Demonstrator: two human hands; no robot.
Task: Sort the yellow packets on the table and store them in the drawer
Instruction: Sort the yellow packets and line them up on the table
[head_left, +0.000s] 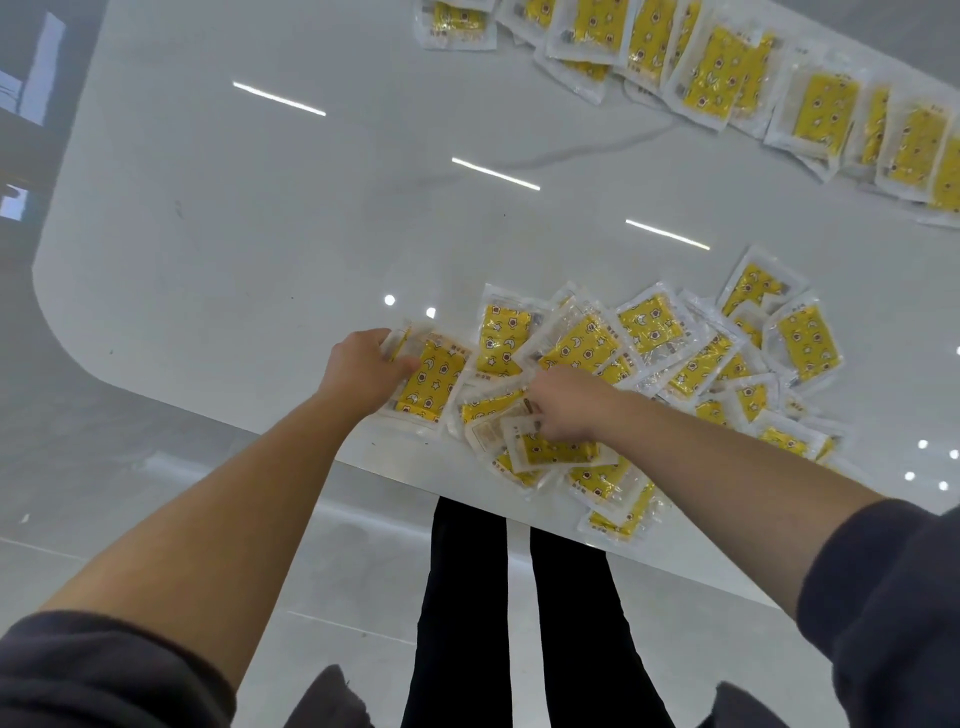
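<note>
Several yellow packets in clear wrappers lie in a loose heap (670, 358) near the front edge of the white table (260, 234). My left hand (363, 364) grips a small stack of packets (431, 384) at the heap's left end, thumb on top. My right hand (566, 405) is closed on a packet (550, 447) in the middle of the heap. A few packets hang over the table's front edge. No drawer is in view.
A second row of overlapping yellow packets (727, 78) runs along the table's far right side. The table's rounded left corner (57, 322) borders a grey tiled floor. My dark trouser legs (519, 613) stand just below the front edge.
</note>
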